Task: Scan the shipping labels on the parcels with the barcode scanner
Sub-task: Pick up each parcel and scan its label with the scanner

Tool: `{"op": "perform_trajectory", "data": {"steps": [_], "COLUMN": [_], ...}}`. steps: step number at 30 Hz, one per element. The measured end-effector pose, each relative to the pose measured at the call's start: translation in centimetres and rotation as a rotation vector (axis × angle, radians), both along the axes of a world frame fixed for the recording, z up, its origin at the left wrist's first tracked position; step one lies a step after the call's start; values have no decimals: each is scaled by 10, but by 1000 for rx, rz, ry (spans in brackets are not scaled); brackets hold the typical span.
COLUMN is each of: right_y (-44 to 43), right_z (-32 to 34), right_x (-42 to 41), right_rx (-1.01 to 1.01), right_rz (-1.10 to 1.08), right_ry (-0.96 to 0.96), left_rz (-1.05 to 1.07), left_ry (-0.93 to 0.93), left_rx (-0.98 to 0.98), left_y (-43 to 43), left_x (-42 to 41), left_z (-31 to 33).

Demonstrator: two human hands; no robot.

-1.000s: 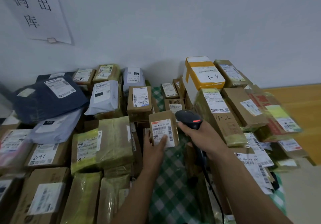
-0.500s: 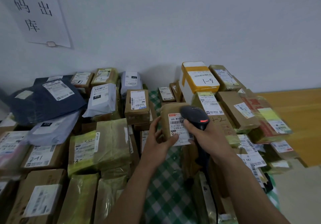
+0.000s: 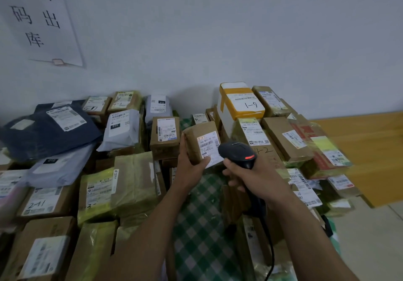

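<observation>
My left hand (image 3: 190, 164) grips a small brown cardboard parcel (image 3: 197, 139) from below, holding it up and tilted over the middle of the table. Its white shipping label (image 3: 209, 147) faces me. My right hand (image 3: 250, 177) grips the handle of a black barcode scanner (image 3: 237, 153). The scanner head shows a red light and sits just right of the label, partly in front of the parcel's lower right corner. A black cable (image 3: 271, 256) hangs from the handle.
Labelled parcels crowd the table: a dark blue mailer bag (image 3: 50, 128) and grey bags at left, brown boxes in front left, a yellow-taped box marked 1-9 (image 3: 242, 102) and a stack at right. A green checked cloth (image 3: 200, 226) shows between the piles. A white wall stands behind.
My left hand lifted the small parcel from among the boxes and tilted its label toward me. My right hand brought the scanner close beside the label.
</observation>
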State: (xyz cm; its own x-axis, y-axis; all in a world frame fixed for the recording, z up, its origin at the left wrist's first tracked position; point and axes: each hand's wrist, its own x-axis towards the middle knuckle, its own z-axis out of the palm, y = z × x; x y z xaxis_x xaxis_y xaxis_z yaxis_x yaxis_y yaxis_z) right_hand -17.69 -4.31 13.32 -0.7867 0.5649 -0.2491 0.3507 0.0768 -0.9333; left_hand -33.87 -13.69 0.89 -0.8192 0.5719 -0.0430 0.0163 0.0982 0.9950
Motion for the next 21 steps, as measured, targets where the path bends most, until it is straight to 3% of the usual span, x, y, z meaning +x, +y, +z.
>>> {"op": "perform_trajectory", "data": {"steps": [21], "right_y": [6], "right_z": [-6], "right_x": [2], "right_rx": [-15], "right_rz": [97], "right_ry": [-93], "left_rz": [5], "left_ry": [38], "left_rx": [-50], "left_y": [12], "left_x": [-20], "left_z": [-16]}}
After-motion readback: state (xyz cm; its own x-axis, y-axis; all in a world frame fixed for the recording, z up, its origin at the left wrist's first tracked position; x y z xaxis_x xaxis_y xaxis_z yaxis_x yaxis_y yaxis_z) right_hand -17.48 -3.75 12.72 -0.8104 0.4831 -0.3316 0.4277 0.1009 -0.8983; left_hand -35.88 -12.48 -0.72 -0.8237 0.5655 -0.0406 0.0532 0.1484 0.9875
